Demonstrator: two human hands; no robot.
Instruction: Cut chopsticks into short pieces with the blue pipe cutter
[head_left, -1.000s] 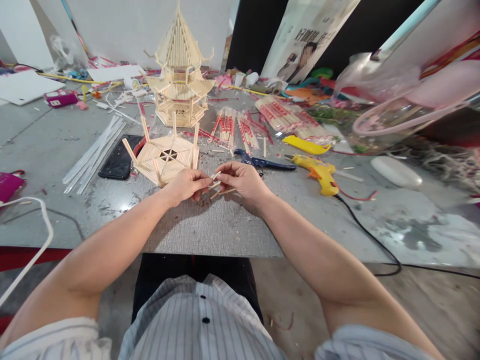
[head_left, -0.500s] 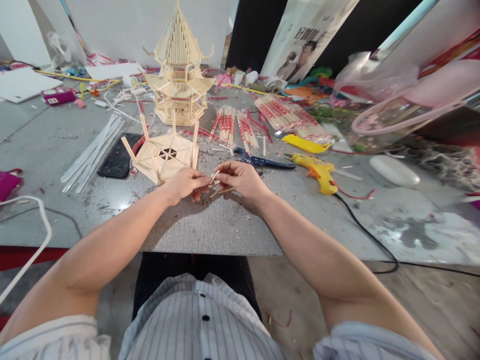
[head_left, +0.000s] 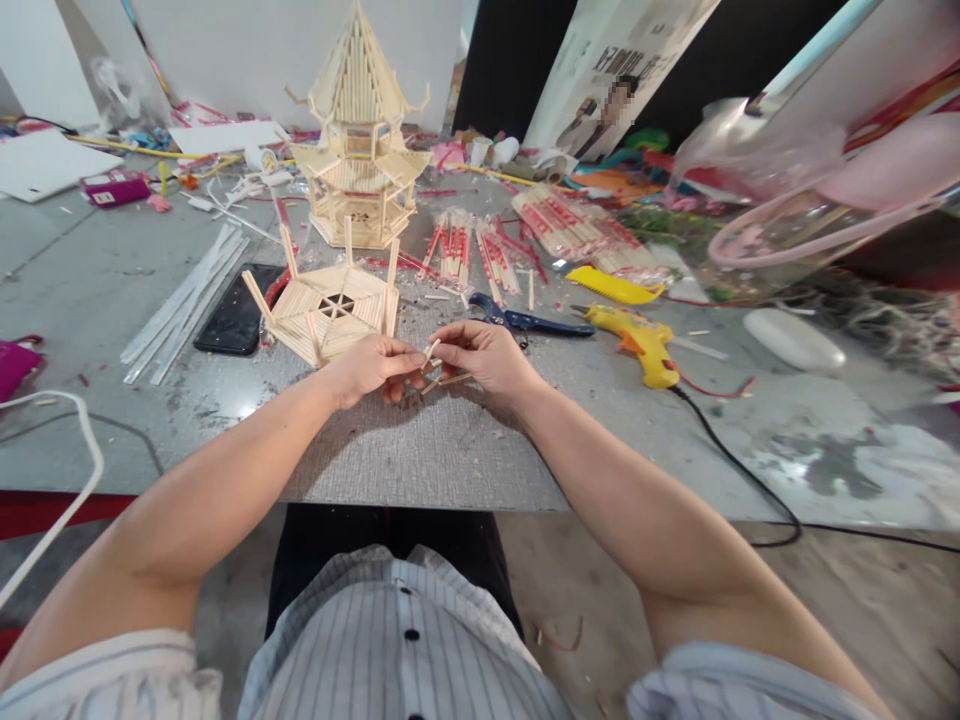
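My left hand point(head_left: 382, 368) and my right hand point(head_left: 478, 358) meet just above the table's near side, fingertips closed on short pale wooden sticks point(head_left: 431, 352). More stick pieces show below the right fingers; how they join is too small to tell. Left of my hands lies a hexagonal wooden stick base point(head_left: 300, 312) with short posts standing at its corners. Behind it rises a tiered pagoda model point(head_left: 360, 190) of the same pale sticks. Dark blue cutting pliers point(head_left: 536, 323) lie just beyond my right hand.
A yellow glue gun point(head_left: 645, 350) with a black cord lies at the right, below a yellow-handled tool point(head_left: 616, 284). Red-printed chopstick packets point(head_left: 562, 225) are farther back. On the left are a black phone point(head_left: 238, 318) and translucent glue sticks point(head_left: 184, 305).
Both hands stay almost in place, still pinching the wooden sticks. The whole view shifts very slightly; nothing is picked up or put down.
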